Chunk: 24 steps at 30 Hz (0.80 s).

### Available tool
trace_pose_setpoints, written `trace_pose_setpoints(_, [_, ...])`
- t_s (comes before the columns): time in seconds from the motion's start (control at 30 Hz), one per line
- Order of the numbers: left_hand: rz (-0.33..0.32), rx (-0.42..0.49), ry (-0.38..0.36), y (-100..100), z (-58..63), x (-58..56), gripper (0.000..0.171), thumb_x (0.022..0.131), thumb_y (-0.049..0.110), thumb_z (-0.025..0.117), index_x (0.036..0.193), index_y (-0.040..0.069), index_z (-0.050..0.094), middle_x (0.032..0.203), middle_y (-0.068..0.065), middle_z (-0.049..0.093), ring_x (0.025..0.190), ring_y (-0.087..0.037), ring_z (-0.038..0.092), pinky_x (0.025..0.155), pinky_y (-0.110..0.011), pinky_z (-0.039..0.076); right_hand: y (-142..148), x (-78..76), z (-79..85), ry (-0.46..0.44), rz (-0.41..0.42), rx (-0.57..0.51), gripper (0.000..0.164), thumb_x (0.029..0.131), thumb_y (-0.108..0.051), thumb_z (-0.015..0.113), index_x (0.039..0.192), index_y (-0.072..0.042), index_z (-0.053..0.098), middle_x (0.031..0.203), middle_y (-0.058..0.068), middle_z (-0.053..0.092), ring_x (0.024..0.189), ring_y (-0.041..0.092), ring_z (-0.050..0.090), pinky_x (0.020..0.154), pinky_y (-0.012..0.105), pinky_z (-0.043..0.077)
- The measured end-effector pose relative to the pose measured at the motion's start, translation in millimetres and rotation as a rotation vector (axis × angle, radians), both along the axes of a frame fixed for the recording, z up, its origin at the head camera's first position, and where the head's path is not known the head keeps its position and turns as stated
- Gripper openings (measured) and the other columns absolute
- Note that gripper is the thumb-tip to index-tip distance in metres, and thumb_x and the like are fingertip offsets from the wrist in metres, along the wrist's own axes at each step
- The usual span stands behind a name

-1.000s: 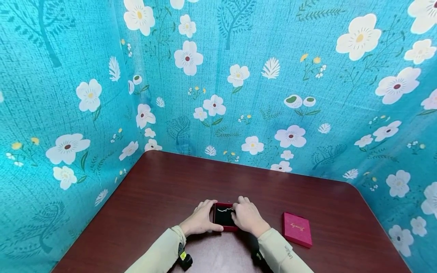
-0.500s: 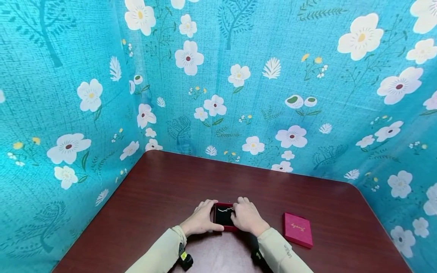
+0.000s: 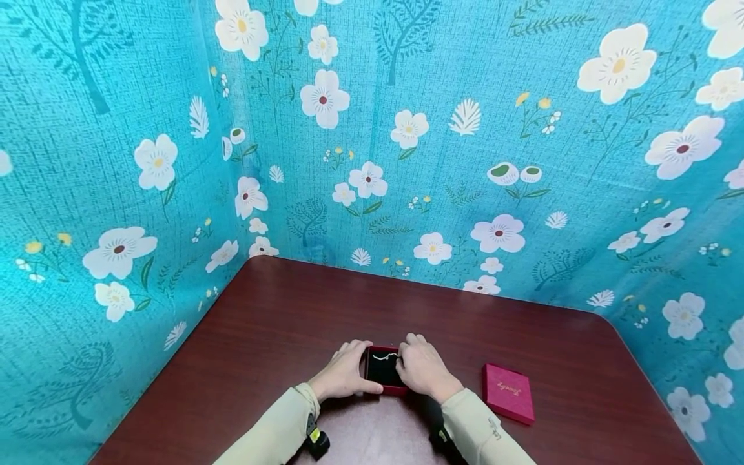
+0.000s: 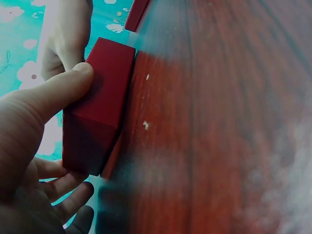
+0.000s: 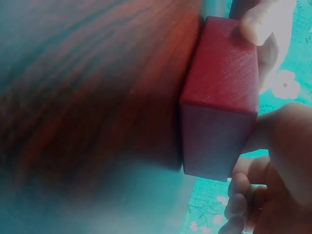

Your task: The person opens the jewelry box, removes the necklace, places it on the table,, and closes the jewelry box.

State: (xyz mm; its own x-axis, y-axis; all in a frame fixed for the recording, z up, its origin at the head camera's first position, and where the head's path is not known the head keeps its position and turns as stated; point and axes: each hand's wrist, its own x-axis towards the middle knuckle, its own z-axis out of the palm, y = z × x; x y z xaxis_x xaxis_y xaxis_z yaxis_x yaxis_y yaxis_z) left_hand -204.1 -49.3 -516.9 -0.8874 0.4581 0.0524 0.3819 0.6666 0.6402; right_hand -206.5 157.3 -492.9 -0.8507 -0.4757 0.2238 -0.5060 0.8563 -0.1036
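While between two hands (image 3: 341, 373) (image 3: 424, 368), one box (image 3: 394, 390) (one chain (image 3: 382, 358)).

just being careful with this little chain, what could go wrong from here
The thin chain runs up to the right hand, which might snag it. If the left hand loosens its grip, the open box could shift on the table. The lid lies near the right sleeve, which might bump it.

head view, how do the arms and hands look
Left sleeve and right sleeve are pale cream, the right bearing small lettering. A black device, marked yellow, sits at the left wrist, a dark device at the right. Left hand and right hand are gloveless.
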Motion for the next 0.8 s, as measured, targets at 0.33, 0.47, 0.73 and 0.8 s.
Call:
trace_pose_setpoints(0.33, [0.007,0.012,-0.002,0,-2.6,-1.1,0.092,0.066,0.054,0.078,0.136,0.005,0.044,0.127,-0.006,0.05,0.114,-0.023,0.043,0.094,-0.043,0.037,2,0.7,2.6,0.013,0.009,-0.121,0.004,0.079,-0.013,0.065,0.078,-0.01,0.063,0.076,-0.002,0.048,0.075,0.018,0.047,0.069,0.033,0.045])
trace_pose_setpoints(0.47, [0.009,0.018,-0.007,0,-2.3,-0.7,0.092,0.066,0.054,0.078,0.136,0.005,0.044,0.128,-0.007,0.05,0.115,-0.024,0.043,0.094,-0.043,0.038,4,0.6,0.5,0.027,0.012,-0.173,0.003,0.078,-0.012,0.066,0.078,-0.011,0.063,0.074,-0.005,0.047,0.074,0.015,0.048,0.067,0.031,0.046])
trace_pose_setpoints(0.73, [0.009,0.026,-0.024,0,-3.6,-1.6,0.094,0.065,0.055,0.078,0.136,0.005,0.044,0.128,-0.006,0.049,0.116,-0.024,0.043,0.094,-0.043,0.039,11,-0.9,-2.7,-0.018,0.01,-0.239,0.008,0.081,-0.016,0.067,0.078,-0.017,0.059,0.073,-0.01,0.046,0.069,0.007,0.044,0.062,0.025,0.043])
trace_pose_setpoints(0.8, [0.011,0.025,-0.016,1,-4.1,-2.4,0.094,0.065,0.055,0.079,0.136,0.006,0.044,0.129,-0.006,0.049,0.116,-0.024,0.043,0.094,-0.043,0.039,12,-1.2,-1.8,-0.039,0.006,-0.252,0.01,0.082,-0.016,0.067,0.078,-0.018,0.058,0.072,-0.01,0.046,0.067,0.007,0.043,0.06,0.024,0.042])
